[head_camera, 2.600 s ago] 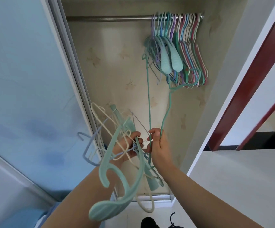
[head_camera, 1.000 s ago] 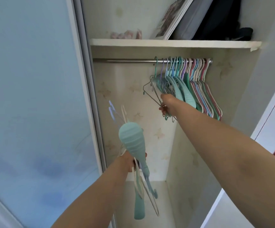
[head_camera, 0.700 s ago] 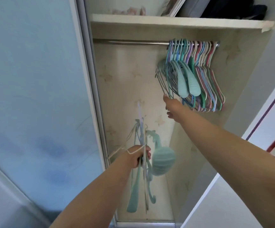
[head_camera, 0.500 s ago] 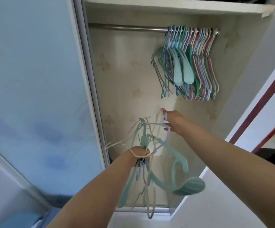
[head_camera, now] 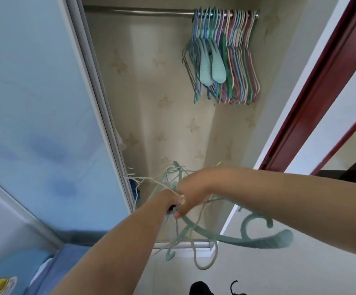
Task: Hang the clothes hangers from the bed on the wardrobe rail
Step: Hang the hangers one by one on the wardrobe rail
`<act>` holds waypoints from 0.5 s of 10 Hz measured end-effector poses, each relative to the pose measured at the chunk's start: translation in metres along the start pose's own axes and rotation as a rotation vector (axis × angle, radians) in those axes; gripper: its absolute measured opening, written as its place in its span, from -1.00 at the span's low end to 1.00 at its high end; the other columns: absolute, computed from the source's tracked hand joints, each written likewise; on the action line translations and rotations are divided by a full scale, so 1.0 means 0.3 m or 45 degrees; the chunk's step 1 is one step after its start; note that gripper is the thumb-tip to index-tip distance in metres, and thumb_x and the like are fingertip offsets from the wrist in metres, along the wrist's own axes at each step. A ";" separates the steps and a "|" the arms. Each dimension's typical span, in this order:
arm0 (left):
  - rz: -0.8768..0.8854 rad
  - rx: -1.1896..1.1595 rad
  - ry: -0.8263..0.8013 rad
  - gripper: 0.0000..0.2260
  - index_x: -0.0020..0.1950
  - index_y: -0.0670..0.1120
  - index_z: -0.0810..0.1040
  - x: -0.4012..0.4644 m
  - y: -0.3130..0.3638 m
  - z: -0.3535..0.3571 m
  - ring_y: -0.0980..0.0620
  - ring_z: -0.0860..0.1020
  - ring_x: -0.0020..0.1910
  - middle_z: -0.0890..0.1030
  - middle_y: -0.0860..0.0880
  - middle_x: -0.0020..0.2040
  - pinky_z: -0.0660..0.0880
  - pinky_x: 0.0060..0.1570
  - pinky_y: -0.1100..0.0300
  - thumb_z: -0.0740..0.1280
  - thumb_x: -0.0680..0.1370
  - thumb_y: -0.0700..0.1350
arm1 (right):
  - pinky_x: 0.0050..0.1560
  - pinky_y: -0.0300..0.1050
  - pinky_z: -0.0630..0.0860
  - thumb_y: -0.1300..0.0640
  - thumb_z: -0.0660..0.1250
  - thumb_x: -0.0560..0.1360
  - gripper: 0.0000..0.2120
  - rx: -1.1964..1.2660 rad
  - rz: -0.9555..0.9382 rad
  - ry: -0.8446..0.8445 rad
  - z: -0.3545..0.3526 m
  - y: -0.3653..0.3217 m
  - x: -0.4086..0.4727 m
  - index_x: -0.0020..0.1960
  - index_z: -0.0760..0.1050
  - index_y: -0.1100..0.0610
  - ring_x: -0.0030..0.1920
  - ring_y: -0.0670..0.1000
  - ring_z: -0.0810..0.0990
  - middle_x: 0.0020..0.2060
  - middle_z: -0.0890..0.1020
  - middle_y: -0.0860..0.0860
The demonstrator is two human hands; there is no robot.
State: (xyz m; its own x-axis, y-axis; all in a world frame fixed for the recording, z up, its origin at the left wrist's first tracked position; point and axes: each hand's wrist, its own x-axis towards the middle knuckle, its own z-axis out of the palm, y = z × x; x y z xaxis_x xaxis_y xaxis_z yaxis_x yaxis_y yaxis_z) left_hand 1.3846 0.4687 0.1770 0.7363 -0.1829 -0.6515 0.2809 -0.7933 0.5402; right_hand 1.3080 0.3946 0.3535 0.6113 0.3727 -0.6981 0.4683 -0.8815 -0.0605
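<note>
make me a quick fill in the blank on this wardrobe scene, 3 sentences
1. The hung hangers are bunched at the ____ end of the rail.
2. The left hand grips a tangled bunch of ____.
3. The right hand reaches into the bunch beside the ____ hand.

Missing words: right; hangers; left

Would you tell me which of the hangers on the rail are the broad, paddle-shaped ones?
The two pale mint hangers near the left of the bunch; the others are thin.
</note>
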 end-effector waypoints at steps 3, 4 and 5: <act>-0.049 0.030 0.063 -0.75 -0.31 -0.10 0.34 -0.054 -0.015 0.046 0.01 0.40 -0.46 0.40 -0.05 -0.33 0.33 -0.47 0.21 0.22 0.57 -0.21 | -0.25 -0.11 0.35 0.20 0.12 0.56 -0.79 -0.057 0.338 0.478 0.210 0.044 0.059 0.12 0.49 0.12 -0.09 0.12 0.55 -0.13 0.55 0.05; -0.105 -0.152 0.015 -0.75 -0.28 -0.20 0.37 -0.053 -0.022 0.073 0.08 0.37 -0.73 0.41 -0.12 -0.36 0.22 -0.71 0.35 0.13 0.61 -0.26 | -0.08 -0.03 0.40 0.08 0.01 0.64 -0.69 0.306 0.435 0.726 0.226 0.095 0.052 0.13 0.47 0.18 0.05 0.17 0.56 0.00 0.57 0.14; -0.119 -0.365 0.017 -0.81 -0.17 -0.26 0.42 -0.038 -0.030 0.113 0.07 0.38 -0.71 0.46 -0.13 -0.42 0.20 -0.70 0.37 0.10 0.62 -0.29 | 0.08 -0.01 0.46 0.12 0.03 0.62 -0.68 0.771 0.598 0.742 0.245 0.162 0.034 0.15 0.50 0.23 0.11 0.20 0.55 -0.01 0.57 0.15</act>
State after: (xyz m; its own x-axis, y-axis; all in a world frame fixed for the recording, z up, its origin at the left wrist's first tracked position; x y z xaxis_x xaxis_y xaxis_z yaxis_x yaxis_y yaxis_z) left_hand 1.3527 0.4583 0.1614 0.7062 -0.1077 -0.6998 0.5090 -0.6098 0.6075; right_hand 1.2903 0.3341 0.2911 0.9500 -0.1150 -0.2904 -0.2140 -0.9169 -0.3368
